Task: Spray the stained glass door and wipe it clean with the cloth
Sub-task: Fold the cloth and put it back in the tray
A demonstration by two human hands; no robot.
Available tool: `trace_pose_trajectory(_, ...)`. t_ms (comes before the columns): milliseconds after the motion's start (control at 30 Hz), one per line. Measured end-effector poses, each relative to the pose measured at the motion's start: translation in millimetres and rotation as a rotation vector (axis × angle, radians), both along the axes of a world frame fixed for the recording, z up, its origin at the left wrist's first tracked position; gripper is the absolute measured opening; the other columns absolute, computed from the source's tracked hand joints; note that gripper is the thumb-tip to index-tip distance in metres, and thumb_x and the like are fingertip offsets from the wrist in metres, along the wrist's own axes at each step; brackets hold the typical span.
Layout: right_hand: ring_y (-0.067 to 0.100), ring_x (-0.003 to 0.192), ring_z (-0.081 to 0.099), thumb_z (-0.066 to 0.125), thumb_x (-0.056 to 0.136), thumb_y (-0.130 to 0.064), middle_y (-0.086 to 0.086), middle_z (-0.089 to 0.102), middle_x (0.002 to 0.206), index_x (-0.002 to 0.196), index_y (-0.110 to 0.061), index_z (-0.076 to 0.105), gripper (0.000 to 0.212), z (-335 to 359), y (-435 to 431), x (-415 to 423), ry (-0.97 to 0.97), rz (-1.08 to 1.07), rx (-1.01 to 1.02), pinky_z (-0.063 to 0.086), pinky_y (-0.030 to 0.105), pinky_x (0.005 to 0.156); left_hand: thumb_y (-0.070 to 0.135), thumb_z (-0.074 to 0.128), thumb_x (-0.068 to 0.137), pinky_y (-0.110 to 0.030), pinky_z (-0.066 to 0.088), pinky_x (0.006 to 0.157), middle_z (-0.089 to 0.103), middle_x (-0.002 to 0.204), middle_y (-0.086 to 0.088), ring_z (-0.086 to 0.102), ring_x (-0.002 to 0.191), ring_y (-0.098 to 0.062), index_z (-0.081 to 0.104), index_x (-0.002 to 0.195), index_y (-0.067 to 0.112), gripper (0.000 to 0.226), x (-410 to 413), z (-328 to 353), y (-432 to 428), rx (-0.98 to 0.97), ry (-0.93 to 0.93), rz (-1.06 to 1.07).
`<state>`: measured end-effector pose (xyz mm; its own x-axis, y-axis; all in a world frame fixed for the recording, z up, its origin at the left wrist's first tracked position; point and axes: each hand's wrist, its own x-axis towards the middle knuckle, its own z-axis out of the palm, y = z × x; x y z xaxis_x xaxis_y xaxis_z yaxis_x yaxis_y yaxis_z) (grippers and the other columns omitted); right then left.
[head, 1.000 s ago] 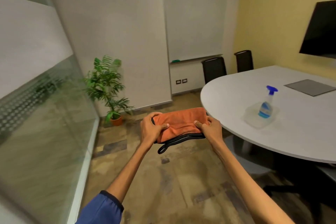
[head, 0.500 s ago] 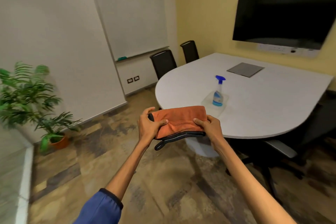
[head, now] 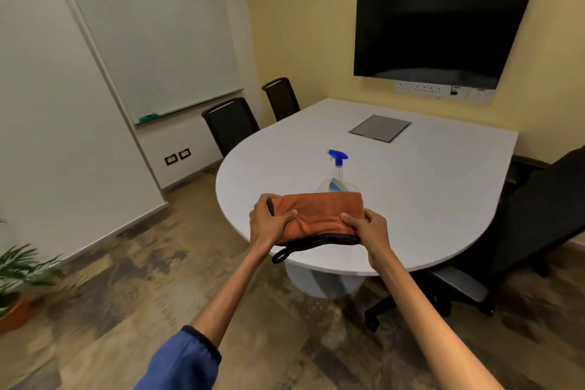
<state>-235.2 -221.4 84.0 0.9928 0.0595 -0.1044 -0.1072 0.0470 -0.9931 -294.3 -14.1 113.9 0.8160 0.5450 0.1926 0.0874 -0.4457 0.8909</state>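
Observation:
I hold a folded orange cloth (head: 318, 212) with a black edge stretched between both hands, above the near rim of the white table (head: 427, 199). My left hand (head: 267, 222) grips its left end and my right hand (head: 368, 226) grips its right end. A black loop hangs from the cloth's lower left. Just behind the cloth stands a clear spray bottle (head: 336, 172) with a blue trigger head, its lower part hidden by the cloth. The glass door is out of view.
Two black chairs (head: 232, 123) stand at the table's far left and a black office chair (head: 519, 231) at its right. A dark screen (head: 440, 28) and a whiteboard (head: 158, 32) hang on the walls. A potted plant (head: 15, 282) is at the lower left.
The view has swung right, away from the glass wall and plant, toward the table and screen. The cloth, still held in both hands, now covers the base of the spray bottle.

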Motion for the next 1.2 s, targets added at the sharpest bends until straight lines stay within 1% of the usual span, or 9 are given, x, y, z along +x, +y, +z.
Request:
trace_pose_trajectory(133,0.022,0.089,0.07,0.078,0.081,-0.017,0.006,0.074,0.096,0.097,-0.014,0.069,0.019,-6,-3,45,0.006,-0.065,-0.006,0.057,0.031,0.077,0.027,0.085,0.073,-0.023,0.043,0.066,0.062,0.094,-0.001,0.058,0.087,-0.02,0.058,0.106,0.017,0.044,51,-4,-1,0.03,0.028,-0.074)
trace_pose_trajectory(233,0.023,0.088,0.071,0.079,0.079,-0.018,0.007,0.074,0.097,0.101,-0.01,0.07,0.025,-14,-1,78,0.035,-0.105,-0.019,0.054,0.03,0.074,0.026,0.085,0.071,-0.027,0.046,0.072,0.062,0.095,-0.002,0.059,0.089,-0.021,0.058,0.108,0.016,0.047,90,-6,3,0.032,0.065,-0.111)
trace_pose_trajectory(367,0.022,0.083,0.068,0.08,0.078,-0.019,0.008,0.073,0.094,0.096,-0.007,0.07,0.024,-27,8,125,0.077,-0.172,-0.038,0.053,0.032,0.072,0.01,0.079,0.073,-0.017,0.041,0.064,0.058,0.104,-0.003,0.055,0.091,-0.018,0.051,0.12,0.014,0.054,143,-13,10,0.051,0.153,-0.233)
trace_pose_trajectory(533,0.025,0.082,0.068,0.081,0.077,-0.021,0.008,0.072,0.088,0.085,-0.011,0.068,0.018,-49,29,190,0.135,-0.235,-0.111,0.057,0.04,0.078,0.007,0.061,0.065,-0.022,0.042,0.065,0.054,0.112,-0.007,0.056,0.099,-0.022,0.044,0.119,0.014,0.057,222,-34,32,0.038,0.289,-0.343)
trace_pose_trajectory(633,0.025,0.072,0.062,0.08,0.076,-0.021,0.006,0.068,0.076,0.074,-0.009,0.062,0.022,-63,45,226,0.182,-0.288,-0.158,0.052,0.036,0.068,0.011,0.054,0.057,-0.025,0.042,0.072,0.051,0.115,-0.01,0.055,0.102,-0.024,0.044,0.117,0.01,0.061,271,-48,45,0.08,0.319,-0.373)
trace_pose_trajectory(733,0.021,0.067,0.058,0.08,0.075,-0.023,0.005,0.064,0.073,0.071,-0.011,0.059,0.025,-75,60,255,0.253,-0.333,-0.219,0.044,0.028,0.06,-0.001,0.061,0.066,-0.027,0.041,0.076,0.048,0.115,-0.009,0.053,0.102,-0.024,0.045,0.119,0.011,0.056,313,-69,58,0.127,0.37,-0.399)
trace_pose_trajectory(1000,0.026,0.071,0.066,0.082,0.068,-0.038,0.005,0.071,0.075,0.07,-0.015,0.067,0.028,-114,76,291,0.421,-0.366,-0.54,0.051,0.033,0.068,-0.001,0.065,0.064,-0.019,0.038,0.062,0.06,0.099,-0.005,0.057,0.087,-0.021,0.058,0.109,0.011,0.047,372,-129,68,0.257,0.407,-0.464)
trace_pose_trajectory(1100,0.029,0.081,0.067,0.081,0.068,-0.04,0.007,0.074,0.088,0.079,-0.013,0.066,0.032,-123,84,303,0.425,-0.372,-0.648,0.052,0.033,0.072,-0.001,0.06,0.069,-0.019,0.038,0.064,0.06,0.1,-0.004,0.056,0.086,-0.02,0.057,0.108,0.011,0.04,384,-153,65,0.273,0.422,-0.461)
trace_pose_trajectory(1200,0.033,0.101,0.066,0.08,0.072,-0.04,0.01,0.07,0.108,0.111,-0.013,0.062,0.051,-133,92,315,0.395,-0.361,-0.767,0.049,0.034,0.081,-0.002,0.057,0.077,-0.014,0.035,0.065,0.057,0.103,-0.003,0.052,0.086,-0.016,0.056,0.11,0.01,0.035,391,-170,60,0.309,0.427,-0.465)
